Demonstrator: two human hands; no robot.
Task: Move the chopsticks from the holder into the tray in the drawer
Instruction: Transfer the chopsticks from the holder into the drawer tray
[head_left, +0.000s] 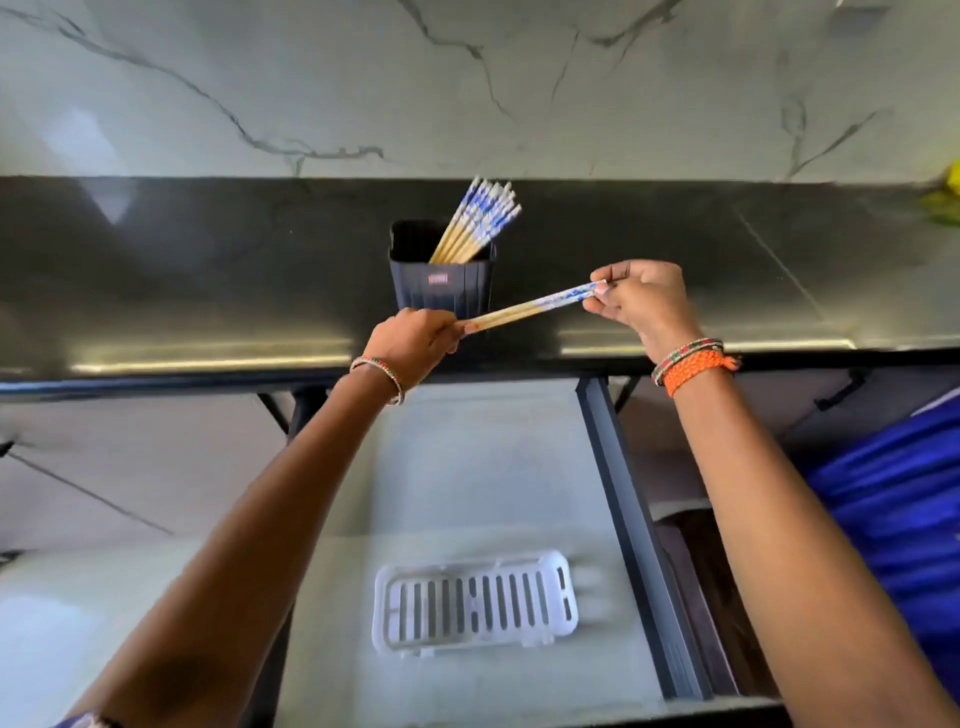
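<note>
A pair of chopsticks (535, 306) with wooden tips and blue-white patterned tops is held level in the air between both hands. My left hand (410, 345) pinches the wooden end. My right hand (641, 301) pinches the patterned end. Just behind them a dark square holder (441, 286) stands on the black counter, with several more chopsticks (480, 221) leaning to its right. Below, in the open drawer (467, 467), lies a white slotted tray (475, 603) with nothing in it.
The black glossy counter (208, 270) runs across the view below a marble wall. A dark drawer rail (639, 545) borders the drawer on the right. Blue fabric (904, 509) is at the right edge. A yellow-green object (948, 200) sits at the counter's far right.
</note>
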